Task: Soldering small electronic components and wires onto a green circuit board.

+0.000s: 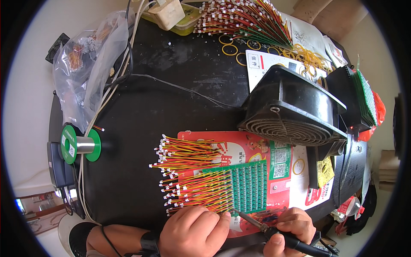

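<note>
My right hand (295,231) is wrapped round the black handle of a soldering iron (252,221). Its metal tip reaches the lower left corner of a green circuit board panel (248,188) with rows of small parts. Beside that corner, my left hand (195,231) is closed, thumb and finger pressed together; what they pinch is hidden by the hand. Red, yellow and black wires (197,190) with white connectors fan out left from the panel. Another bundle of such wires (188,152) lies just above them. A red printed sheet (278,201) is under the panel.
A black fan (295,103) stands beyond the panel. To the left are a green solder spool (85,144) and a plastic bag (81,64). A large wire bundle (248,19) and rubber bands (308,55) lie at the back. A yellow sponge (325,171) sits right.
</note>
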Demonstrator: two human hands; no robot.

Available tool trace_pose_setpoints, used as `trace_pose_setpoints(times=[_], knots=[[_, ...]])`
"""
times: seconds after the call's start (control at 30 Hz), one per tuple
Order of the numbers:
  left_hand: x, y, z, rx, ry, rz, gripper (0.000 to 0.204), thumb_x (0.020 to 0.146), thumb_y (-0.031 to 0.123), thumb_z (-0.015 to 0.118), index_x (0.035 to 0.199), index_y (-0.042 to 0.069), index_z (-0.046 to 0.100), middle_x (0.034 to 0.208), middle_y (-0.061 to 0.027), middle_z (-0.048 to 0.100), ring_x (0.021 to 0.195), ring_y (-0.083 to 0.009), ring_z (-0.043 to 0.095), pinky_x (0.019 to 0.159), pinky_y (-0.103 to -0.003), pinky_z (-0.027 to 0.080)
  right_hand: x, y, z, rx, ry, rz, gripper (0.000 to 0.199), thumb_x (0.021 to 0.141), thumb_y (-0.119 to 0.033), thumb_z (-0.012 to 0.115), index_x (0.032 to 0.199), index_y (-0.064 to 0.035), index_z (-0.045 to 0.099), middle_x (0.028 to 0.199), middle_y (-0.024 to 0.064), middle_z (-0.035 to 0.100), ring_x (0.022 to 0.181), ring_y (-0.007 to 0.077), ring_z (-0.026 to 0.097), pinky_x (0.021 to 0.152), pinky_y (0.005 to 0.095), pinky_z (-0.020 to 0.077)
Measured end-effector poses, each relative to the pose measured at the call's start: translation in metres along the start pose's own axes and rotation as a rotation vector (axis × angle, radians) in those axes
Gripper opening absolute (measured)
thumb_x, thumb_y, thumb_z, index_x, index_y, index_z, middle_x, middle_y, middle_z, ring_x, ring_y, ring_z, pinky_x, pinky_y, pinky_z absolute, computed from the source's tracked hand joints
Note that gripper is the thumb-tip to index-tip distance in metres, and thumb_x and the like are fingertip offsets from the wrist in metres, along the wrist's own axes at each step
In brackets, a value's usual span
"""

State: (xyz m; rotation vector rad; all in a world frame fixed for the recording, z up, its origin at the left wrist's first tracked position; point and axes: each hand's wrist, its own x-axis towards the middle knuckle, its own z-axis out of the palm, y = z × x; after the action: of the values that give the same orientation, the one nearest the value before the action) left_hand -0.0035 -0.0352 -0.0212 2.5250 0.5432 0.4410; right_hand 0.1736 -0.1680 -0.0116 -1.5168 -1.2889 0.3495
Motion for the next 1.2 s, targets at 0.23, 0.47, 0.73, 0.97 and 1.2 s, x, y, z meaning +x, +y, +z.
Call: trace_pose_setpoints(times=[0.23,0.47,0.73,0.97,1.2], knots=[[0.0069,-0.0015,-0.0008,-0.043,0.092,0.089,0.014,0.08,0.0,0.066,0.093,-0.004,0.069,0.079,-0.0099,0.055,0.069,-0.0253,0.057,0.06,-0.034,0.05,-0.0034,0.0005,0.0054,0.043,0.09,-0.021,0.021,0.09,-0.01,0.067,0.094,0.0065,0.054,0.068,0.0146,0.054,0.053,0.0215,0.051,0.05,0.0355,0.0423],[0.0073,-0.0007,-0.0018,-0.052,0.082,0.076,0.014,0.08,0.0,0.066,0.093,-0.004,0.068,0.081,-0.011,0.057,0.072,-0.0271,0.059,0.064,-0.035,0.052,-0.0024,0.0002,0.0035,0.03,0.081,-0.023,0.021,0.091,-0.01,0.066,0.094,0.0066,0.055,0.068,0.014,0.054,0.053,0.0215,0.052,0.049,0.0349,0.042],[0.0068,-0.0021,-0.0017,-0.072,0.107,0.07,0.016,0.08,-0.002,0.067,0.095,-0.006,0.068,0.083,-0.0124,0.058,0.074,-0.0287,0.061,0.066,-0.036,0.054,-0.0017,-0.0006,0.002,-0.012,0.051,0.004,0.021,0.09,-0.012,0.068,0.093,0.0053,0.056,0.069,0.015,0.057,0.053,0.0235,0.054,0.051,0.0356,0.0445],[0.0063,-0.0026,-0.002,-0.078,0.089,0.092,0.017,0.08,-0.003,0.067,0.096,-0.007,0.067,0.083,-0.0127,0.058,0.074,-0.0288,0.061,0.067,-0.036,0.054,-0.0016,-0.0015,0.0015,-0.021,0.035,0.004,0.023,0.091,-0.014,0.068,0.093,0.0048,0.057,0.067,0.0143,0.057,0.052,0.0231,0.054,0.05,0.0356,0.044],[0.0068,-0.0034,-0.0008,-0.081,0.079,0.084,0.019,0.078,-0.003,0.066,0.096,-0.007,0.067,0.082,-0.0125,0.058,0.074,-0.0288,0.061,0.066,-0.036,0.054,0.0003,-0.0002,0.0016,-0.008,0.015,0.013,0.022,0.092,-0.014,0.068,0.093,0.0049,0.056,0.067,0.0148,0.057,0.052,0.0226,0.053,0.049,0.035,0.0431]])
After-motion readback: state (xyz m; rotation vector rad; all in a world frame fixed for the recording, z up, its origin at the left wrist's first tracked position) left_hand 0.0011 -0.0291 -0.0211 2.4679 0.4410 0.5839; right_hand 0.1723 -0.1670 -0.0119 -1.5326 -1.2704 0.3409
